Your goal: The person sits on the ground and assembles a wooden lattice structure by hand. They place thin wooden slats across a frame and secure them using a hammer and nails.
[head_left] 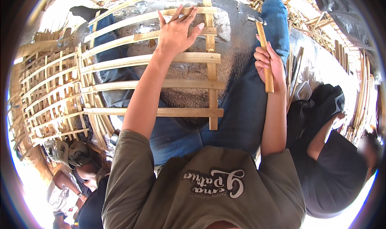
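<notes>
A frame of pale bamboo slats [193,84] lies across my lap and the ground between my legs. Several long slats run side to side, crossed near their right ends by an upright strip [212,70]. My left hand [175,32] rests on the upper slats with fingers spread, close to that crossing strip. In my right hand [268,62] is a hammer [263,36], held by its wooden handle with the metal head up, to the right of the frame and apart from it.
Woven bamboo lattice panels [52,88] are piled at the left. A grey stone block [223,24] shows beneath the frame's upper right. Another person in black [333,172] sits close on my right; others are at the lower left. Bamboo strips [362,94] stand at the far right.
</notes>
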Action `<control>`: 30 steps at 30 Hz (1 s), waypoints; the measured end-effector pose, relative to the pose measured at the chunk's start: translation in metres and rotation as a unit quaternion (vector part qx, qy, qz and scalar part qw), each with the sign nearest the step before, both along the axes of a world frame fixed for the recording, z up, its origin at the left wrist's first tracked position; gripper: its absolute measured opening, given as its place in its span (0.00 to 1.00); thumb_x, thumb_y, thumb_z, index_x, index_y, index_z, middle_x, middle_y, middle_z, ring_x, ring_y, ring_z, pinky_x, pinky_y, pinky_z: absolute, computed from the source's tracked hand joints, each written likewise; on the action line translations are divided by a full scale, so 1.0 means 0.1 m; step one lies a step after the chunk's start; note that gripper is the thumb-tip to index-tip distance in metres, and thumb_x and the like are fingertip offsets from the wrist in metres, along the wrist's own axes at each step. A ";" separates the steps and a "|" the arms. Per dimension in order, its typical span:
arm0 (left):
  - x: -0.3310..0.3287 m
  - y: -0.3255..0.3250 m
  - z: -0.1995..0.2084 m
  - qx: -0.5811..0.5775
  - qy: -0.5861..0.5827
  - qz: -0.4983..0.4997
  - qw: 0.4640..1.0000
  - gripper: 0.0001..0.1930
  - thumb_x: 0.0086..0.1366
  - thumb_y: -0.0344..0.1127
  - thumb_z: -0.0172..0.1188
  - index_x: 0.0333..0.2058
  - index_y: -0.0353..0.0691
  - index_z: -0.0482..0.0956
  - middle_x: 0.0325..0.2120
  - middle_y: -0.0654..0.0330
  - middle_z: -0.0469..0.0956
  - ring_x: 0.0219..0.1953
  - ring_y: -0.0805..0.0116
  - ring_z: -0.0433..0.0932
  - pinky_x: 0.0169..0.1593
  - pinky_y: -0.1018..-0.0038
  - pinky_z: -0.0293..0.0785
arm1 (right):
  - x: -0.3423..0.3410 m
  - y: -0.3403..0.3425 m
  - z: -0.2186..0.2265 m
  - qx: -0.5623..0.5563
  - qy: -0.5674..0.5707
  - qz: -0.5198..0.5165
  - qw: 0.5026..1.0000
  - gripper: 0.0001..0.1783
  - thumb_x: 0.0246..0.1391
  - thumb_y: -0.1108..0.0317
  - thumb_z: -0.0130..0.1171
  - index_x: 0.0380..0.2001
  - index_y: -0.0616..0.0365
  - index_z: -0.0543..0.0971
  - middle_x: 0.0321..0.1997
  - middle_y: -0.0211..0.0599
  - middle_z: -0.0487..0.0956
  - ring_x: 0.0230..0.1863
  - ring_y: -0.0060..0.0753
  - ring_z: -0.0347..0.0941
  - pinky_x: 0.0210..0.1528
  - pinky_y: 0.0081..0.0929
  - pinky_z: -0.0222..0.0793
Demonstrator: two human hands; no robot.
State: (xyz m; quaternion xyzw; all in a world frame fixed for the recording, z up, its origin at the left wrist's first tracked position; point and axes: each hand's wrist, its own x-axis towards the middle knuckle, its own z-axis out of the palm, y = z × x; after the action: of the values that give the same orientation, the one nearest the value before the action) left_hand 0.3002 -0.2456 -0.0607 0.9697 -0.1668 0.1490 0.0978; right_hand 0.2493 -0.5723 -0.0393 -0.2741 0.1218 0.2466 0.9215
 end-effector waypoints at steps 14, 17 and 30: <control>0.01 0.01 -0.04 0.000 0.008 -0.004 1.000 0.26 0.74 0.58 0.42 0.65 0.58 0.69 0.64 0.72 0.70 0.72 0.59 0.58 0.69 0.27 0.33 | 0.00 0.00 0.01 -0.006 -0.003 0.004 1.000 0.24 0.73 0.59 0.46 0.66 0.56 0.62 0.27 0.20 0.57 0.25 0.10 0.54 0.24 0.09 0.55; 0.01 0.02 -0.04 -0.024 0.013 -0.004 1.000 0.26 0.75 0.57 0.41 0.65 0.57 0.70 0.64 0.71 0.70 0.72 0.60 0.57 0.69 0.28 0.33 | 0.01 0.00 -0.01 -0.004 -0.006 0.005 1.000 0.23 0.73 0.59 0.46 0.65 0.56 0.63 0.27 0.21 0.57 0.25 0.10 0.54 0.24 0.09 0.55; 0.02 0.01 -0.03 -0.010 0.011 0.001 1.000 0.26 0.74 0.57 0.42 0.65 0.58 0.69 0.65 0.74 0.68 0.71 0.62 0.59 0.69 0.27 0.36 | 0.01 0.04 -0.06 -0.068 0.033 0.008 0.997 0.13 0.71 0.62 0.47 0.54 0.55 0.66 0.29 0.23 0.62 0.28 0.14 0.60 0.26 0.14 0.58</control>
State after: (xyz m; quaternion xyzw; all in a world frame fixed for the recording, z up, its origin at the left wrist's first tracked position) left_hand 0.3018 -0.2443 -0.0638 0.9704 -0.1633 0.1401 0.1096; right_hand 0.2507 -0.5680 -0.0451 -0.3285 0.1668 0.2544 0.8942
